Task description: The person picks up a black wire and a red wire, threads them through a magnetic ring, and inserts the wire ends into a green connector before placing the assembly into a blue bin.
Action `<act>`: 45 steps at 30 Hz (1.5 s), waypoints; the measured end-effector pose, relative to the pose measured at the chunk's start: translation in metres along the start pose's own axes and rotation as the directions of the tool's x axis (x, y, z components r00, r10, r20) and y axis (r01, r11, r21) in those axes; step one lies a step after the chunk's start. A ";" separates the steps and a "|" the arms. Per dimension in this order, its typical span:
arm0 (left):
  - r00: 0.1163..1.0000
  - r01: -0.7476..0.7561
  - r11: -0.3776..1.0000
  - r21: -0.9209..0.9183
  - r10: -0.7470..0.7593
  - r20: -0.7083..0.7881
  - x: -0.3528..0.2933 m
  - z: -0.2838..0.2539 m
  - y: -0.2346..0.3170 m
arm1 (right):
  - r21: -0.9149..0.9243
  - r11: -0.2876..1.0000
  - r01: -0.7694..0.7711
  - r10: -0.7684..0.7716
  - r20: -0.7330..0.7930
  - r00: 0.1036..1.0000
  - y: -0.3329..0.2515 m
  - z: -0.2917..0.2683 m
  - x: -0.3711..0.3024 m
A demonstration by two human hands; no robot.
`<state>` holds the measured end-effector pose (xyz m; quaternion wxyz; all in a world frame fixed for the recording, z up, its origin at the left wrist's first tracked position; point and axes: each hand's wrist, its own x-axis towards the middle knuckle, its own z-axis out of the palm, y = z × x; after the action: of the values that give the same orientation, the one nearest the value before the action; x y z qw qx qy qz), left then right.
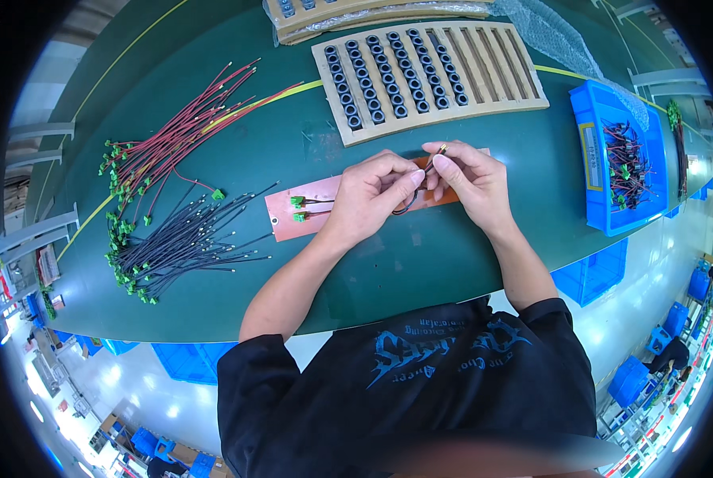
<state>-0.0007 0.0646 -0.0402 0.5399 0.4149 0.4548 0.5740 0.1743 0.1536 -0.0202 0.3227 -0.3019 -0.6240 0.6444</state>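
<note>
Over a flat copper-coloured strip [283, 229] my two hands meet. My left hand [372, 191] pinches a dark wire [405, 209] between thumb and forefinger, and a loop of it hangs below the fingertips. Closed on the same wire close to its brass-coloured tip [442, 149] is my right hand [476, 185]. Two green connectors [298, 216] with short leads lie on the strip's left part, beside my left wrist. Part of the wire is hidden by my fingers.
Red wires [182, 127] and black wires [193, 239] with green connectors lie fanned out at left. Behind my hands is a slotted tray [496, 68] partly filled with dark ring-shaped parts. A blue bin [611, 215] of wired pieces stands at right, with bubble wrap [551, 36] behind.
</note>
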 end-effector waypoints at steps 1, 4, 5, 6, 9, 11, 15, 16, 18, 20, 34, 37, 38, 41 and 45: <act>1.000 0.001 1.000 -0.001 -0.001 0.000 -0.001 0.001 -0.001 | 0.010 1.000 -0.026 0.026 -0.023 0.999 -0.001 0.001 -0.002; 1.000 0.004 1.000 -0.027 -0.004 -0.002 -0.010 0.006 0.001 | 0.025 1.000 -0.008 0.008 0.011 1.000 -0.004 0.000 -0.009; 1.000 0.003 1.000 -0.020 -0.003 0.005 -0.012 0.007 0.003 | 0.026 1.000 -0.010 0.009 0.010 1.000 -0.005 0.000 -0.012; 1.000 0.001 1.000 -0.013 -0.001 0.013 -0.014 0.008 0.004 | 0.028 1.000 -0.001 0.001 0.013 1.000 -0.006 0.001 -0.014; 1.000 0.019 1.000 -0.023 -0.018 0.016 -0.014 0.008 0.007 | -0.005 1.000 0.020 -0.020 0.031 0.999 -0.004 -0.001 -0.013; 1.000 0.019 0.999 -0.028 -0.018 0.020 -0.010 0.005 0.002 | -0.040 0.999 0.035 -0.034 0.047 0.998 0.000 -0.004 -0.008; 1.000 0.019 0.999 -0.031 -0.019 0.012 0.001 0.000 -0.006 | -0.143 0.986 0.091 -0.083 0.056 0.995 0.009 -0.008 0.004; 1.000 0.022 0.999 -0.030 -0.021 0.012 0.003 0.000 -0.007 | -0.153 0.984 0.093 -0.085 0.056 0.995 0.011 -0.009 0.006; 1.000 -0.005 1.000 -0.023 0.006 0.006 0.000 0.002 -0.006 | -0.170 0.981 0.089 -0.080 0.061 0.995 0.008 -0.009 0.003; 1.000 0.005 1.000 -0.016 -0.005 0.001 -0.004 0.004 -0.001 | -0.187 0.979 0.087 -0.076 0.066 0.995 0.003 -0.007 -0.001; 0.998 0.053 0.997 -0.051 -0.055 -0.036 -0.008 0.008 -0.001 | -0.095 0.990 0.108 -0.115 -0.071 0.991 0.006 0.004 -0.008; 0.997 0.068 0.998 -0.010 -0.069 -0.045 -0.005 0.004 -0.006 | -0.022 0.990 0.141 -0.143 -0.210 0.967 0.011 0.012 -0.007; 0.997 0.070 0.997 -0.033 -0.071 -0.039 -0.003 0.003 -0.008 | -0.022 0.990 0.140 -0.141 -0.210 0.968 0.014 0.009 -0.006; 0.997 0.063 0.997 -0.040 -0.064 -0.035 -0.001 0.001 -0.011 | -0.471 0.854 0.221 -0.302 -0.102 0.948 0.023 0.000 -0.004; 0.999 0.031 0.999 -0.014 -0.032 -0.037 0.000 0.001 -0.013 | -0.474 0.855 0.210 -0.293 -0.109 0.950 0.025 0.001 -0.004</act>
<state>0.0032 0.0648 -0.0523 0.5431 0.3933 0.4673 0.5762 0.1751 0.1494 -0.0450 0.3784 -0.3408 -0.7608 0.4023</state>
